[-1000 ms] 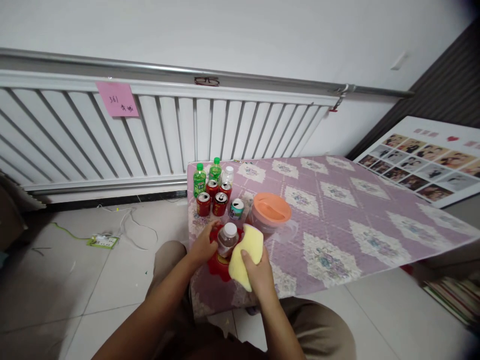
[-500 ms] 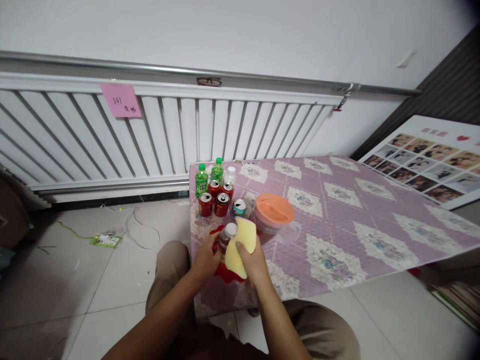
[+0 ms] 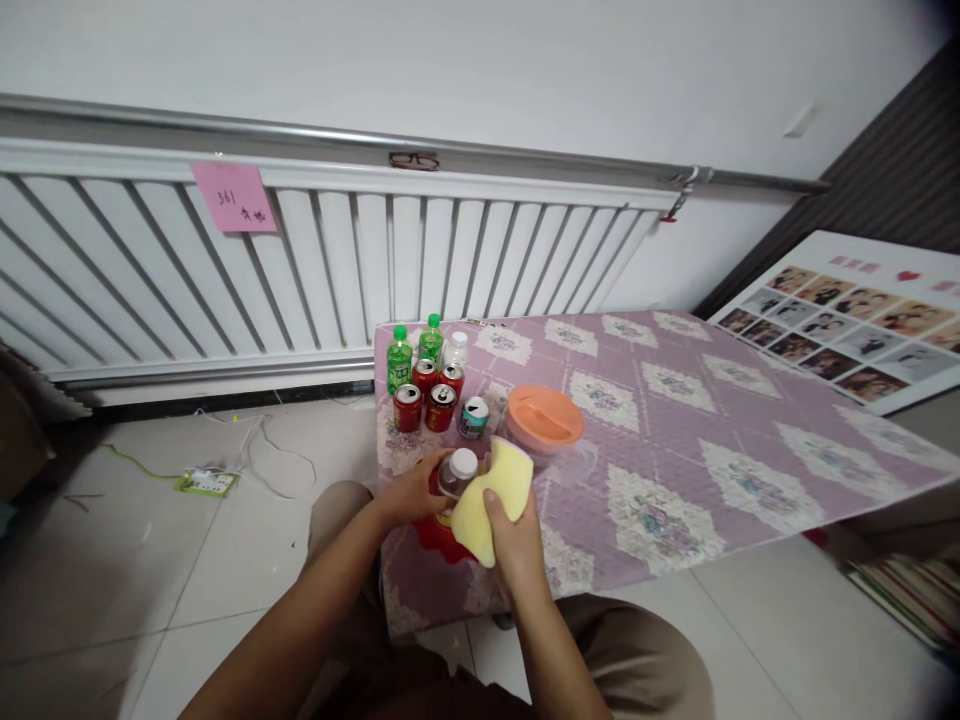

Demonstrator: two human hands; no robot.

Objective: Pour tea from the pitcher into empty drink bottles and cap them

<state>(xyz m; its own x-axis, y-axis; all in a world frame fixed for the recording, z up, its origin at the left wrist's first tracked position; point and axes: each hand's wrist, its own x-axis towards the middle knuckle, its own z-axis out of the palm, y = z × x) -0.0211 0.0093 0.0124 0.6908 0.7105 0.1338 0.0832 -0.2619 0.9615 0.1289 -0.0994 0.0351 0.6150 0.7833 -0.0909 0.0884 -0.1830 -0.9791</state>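
Note:
My left hand (image 3: 418,490) is wrapped round the side of a clear plastic bottle (image 3: 457,472) with a white cap. The bottle is over a red mat (image 3: 444,540) with a wavy edge. In my right hand (image 3: 514,535) is a yellow sponge (image 3: 496,498), gripped with the thumb on top, close to the right side of the bottle. The sponge hides the bottle's lower part. Just beyond my right hand stands a clear pitcher with an orange lid (image 3: 545,416). A teal can (image 3: 474,418) is behind the bottle.
Several red cans (image 3: 440,408) stand at the table's left end, with green-capped bottles (image 3: 400,360) and a white-capped bottle (image 3: 456,350) behind them. A white radiator (image 3: 330,250) runs along the wall. On the floor to the left lies a power strip (image 3: 206,483).
The sponge has shifted slightly right and its upper end has come away from the bottle. My left hand keeps its hold on the bottle. The view has moved slightly.

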